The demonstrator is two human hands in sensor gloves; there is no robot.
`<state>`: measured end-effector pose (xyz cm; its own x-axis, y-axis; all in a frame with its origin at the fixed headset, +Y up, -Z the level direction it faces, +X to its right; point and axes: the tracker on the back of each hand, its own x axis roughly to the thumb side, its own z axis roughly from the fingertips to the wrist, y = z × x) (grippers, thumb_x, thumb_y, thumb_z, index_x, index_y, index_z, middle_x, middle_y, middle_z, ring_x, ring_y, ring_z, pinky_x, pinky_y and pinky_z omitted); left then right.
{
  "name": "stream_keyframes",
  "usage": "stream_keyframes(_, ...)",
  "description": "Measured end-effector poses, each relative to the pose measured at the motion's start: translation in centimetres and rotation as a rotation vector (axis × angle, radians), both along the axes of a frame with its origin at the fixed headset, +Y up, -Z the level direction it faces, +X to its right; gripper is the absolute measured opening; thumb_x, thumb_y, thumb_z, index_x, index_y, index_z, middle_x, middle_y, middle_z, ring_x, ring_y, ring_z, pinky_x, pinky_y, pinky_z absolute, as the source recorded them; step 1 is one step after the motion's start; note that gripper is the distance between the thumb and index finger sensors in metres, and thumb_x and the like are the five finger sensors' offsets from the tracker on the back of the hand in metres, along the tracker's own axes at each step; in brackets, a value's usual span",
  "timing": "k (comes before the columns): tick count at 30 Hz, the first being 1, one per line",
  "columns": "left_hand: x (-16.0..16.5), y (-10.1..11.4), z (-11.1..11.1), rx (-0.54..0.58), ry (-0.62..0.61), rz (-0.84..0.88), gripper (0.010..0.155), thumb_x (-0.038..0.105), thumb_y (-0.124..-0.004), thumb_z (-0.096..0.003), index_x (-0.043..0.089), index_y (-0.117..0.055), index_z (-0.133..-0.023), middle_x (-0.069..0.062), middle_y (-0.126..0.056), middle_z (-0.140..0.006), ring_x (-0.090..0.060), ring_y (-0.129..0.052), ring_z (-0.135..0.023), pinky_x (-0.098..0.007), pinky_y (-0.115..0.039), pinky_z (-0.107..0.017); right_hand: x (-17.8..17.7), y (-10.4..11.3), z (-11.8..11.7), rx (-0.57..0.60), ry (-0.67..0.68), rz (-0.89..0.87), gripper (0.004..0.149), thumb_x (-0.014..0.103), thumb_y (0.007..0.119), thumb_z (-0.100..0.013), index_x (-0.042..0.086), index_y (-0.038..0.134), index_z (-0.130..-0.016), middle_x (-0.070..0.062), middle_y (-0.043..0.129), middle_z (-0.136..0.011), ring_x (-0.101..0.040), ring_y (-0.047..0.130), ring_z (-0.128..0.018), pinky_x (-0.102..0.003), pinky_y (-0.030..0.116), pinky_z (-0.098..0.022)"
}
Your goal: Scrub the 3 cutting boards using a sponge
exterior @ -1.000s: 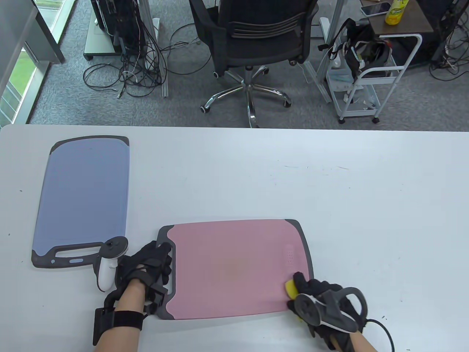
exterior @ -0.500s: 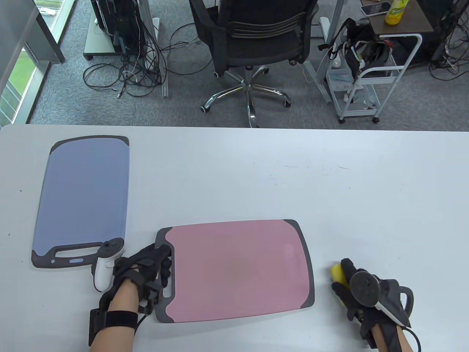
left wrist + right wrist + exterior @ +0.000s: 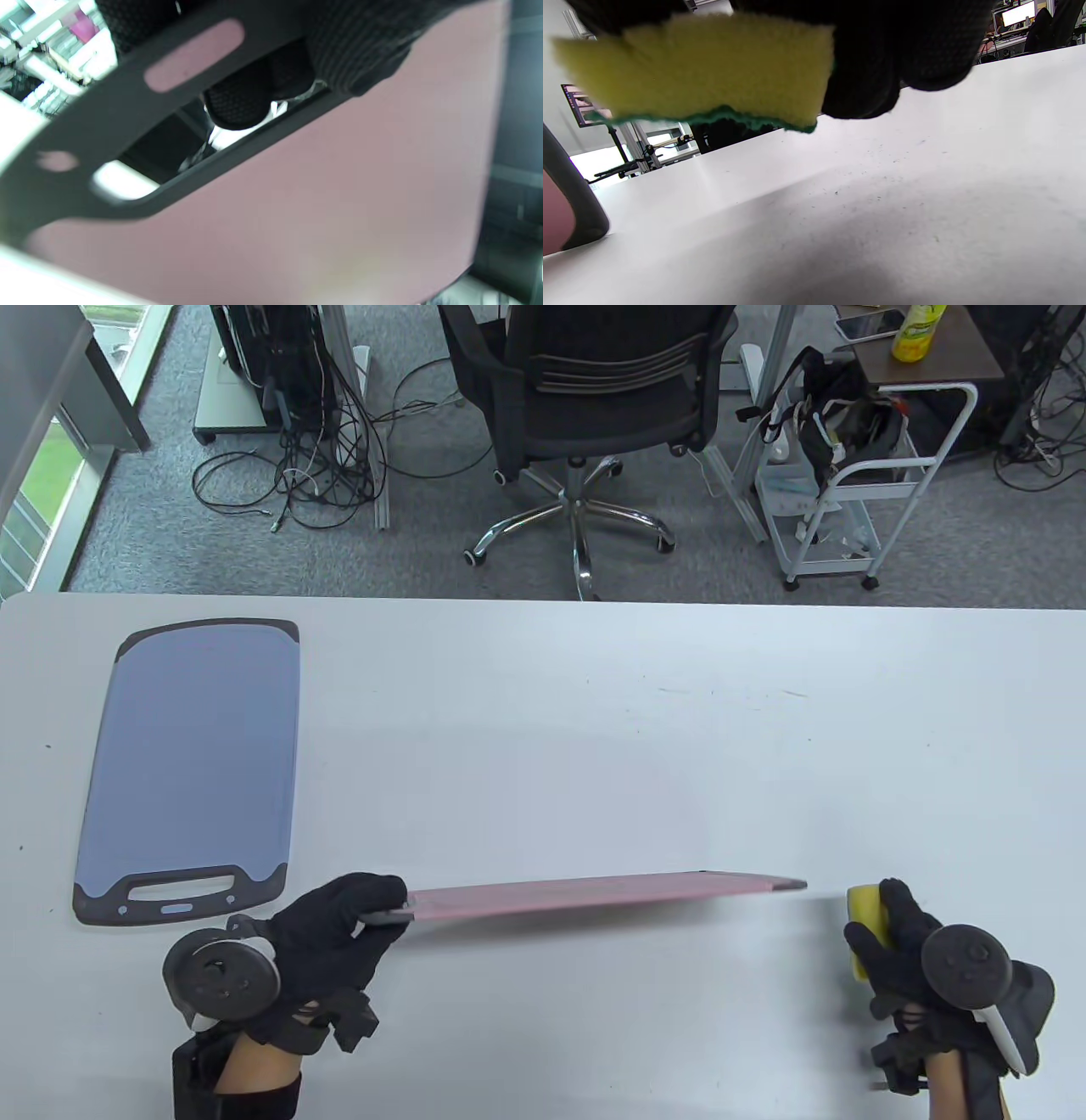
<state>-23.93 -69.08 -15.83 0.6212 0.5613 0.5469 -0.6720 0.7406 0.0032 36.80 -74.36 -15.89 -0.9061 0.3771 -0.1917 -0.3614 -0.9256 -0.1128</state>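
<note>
The left hand (image 3: 327, 937) holds the pink cutting board (image 3: 594, 892) by its dark grey handle end. In the left wrist view the gloved fingers (image 3: 237, 101) pass through the handle slot and curl around the grey bar, so the grip is closed on the board. In the table view the board is tipped up so far that the camera sees it nearly edge-on, as a thin pink strip with a dark tip at its far end. Whether its lower edge touches the bench (image 3: 594, 712) I cannot tell.

The right hand (image 3: 912, 950) is just beyond the dark tip of the pink cutting board, apart from it. It grips the sponge (image 3: 865, 909), which is yellow with a thin green layer. In the right wrist view the sponge (image 3: 704, 72) is pinched between curled gloved fingers (image 3: 874, 76) and hangs a little above the bench surface, green side down. The grey corner of the pink cutting board (image 3: 568, 203) shows at the left edge of that view.

The blue cutting board (image 3: 195, 755) lies flat on the bench, beyond the left hand and well to the left of the pink cutting board. Its grey handle end points toward the person. Only these two boards are in view.

Behind the bench, beyond the pink cutting board, stands a black office chair (image 3: 594, 390) on grey carpet, and a white trolley (image 3: 857, 475) stands to the right of the chair.
</note>
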Motion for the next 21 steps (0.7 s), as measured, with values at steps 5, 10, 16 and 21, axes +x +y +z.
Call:
stream_keyframes(5, 2.9, -3.0, 0.2, 0.032, -0.064, -0.383, 0.041, 0.033, -0.090, -0.0462, 0.029, -0.077, -0.085, 0.008, -0.092, -0.082, -0.020, -0.095, -0.091, -0.053, -0.076, -0.070, -0.4, 0.0, 0.5, 0.009, 0.010, -0.001, 0.074, 0.057, 0.076, -0.044, 0.015, 0.061, -0.103, -0.010, 0.085, -0.076, -0.026, 0.091, -0.057, -0.049, 0.076, -0.051)
stream_keyframes(10, 5.2, -3.9, 0.6, 0.214, -0.057, -0.594, 0.042, 0.031, -0.087, -0.0499, 0.029, -0.070, -0.088, 0.008, -0.086, -0.088, -0.020, -0.089, -0.096, -0.053, -0.073, -0.072, -0.4, -0.2, 0.7, 0.008, 0.004, 0.000, 0.074, 0.057, 0.076, -0.044, 0.015, 0.061, -0.103, -0.010, 0.085, -0.076, -0.025, 0.091, -0.057, -0.048, 0.076, -0.051)
stream_keyframes(16, 6.4, -7.1, 0.6, 0.309, -0.050, -0.713, 0.044, 0.037, -0.083, -0.0526, 0.031, -0.062, -0.091, 0.011, -0.081, -0.090, -0.016, -0.086, -0.098, -0.050, -0.073, -0.074, -1.1, -0.7, 0.5, -0.022, 0.023, 0.042, 0.074, 0.057, 0.076, -0.044, 0.015, 0.062, -0.103, -0.010, 0.086, -0.076, -0.025, 0.091, -0.056, -0.049, 0.076, -0.051)
stream_keyframes(21, 5.6, -6.9, 0.6, 0.342, -0.033, -0.510, 0.044, 0.037, -0.085, -0.0523, 0.033, -0.064, -0.090, 0.012, -0.080, -0.091, -0.017, -0.081, -0.099, -0.050, -0.066, -0.077, -3.6, -0.2, -0.4, 0.017, 0.070, 0.089, 0.074, 0.056, 0.076, -0.044, 0.014, 0.062, -0.103, -0.011, 0.086, -0.075, -0.026, 0.091, -0.056, -0.049, 0.076, -0.050)
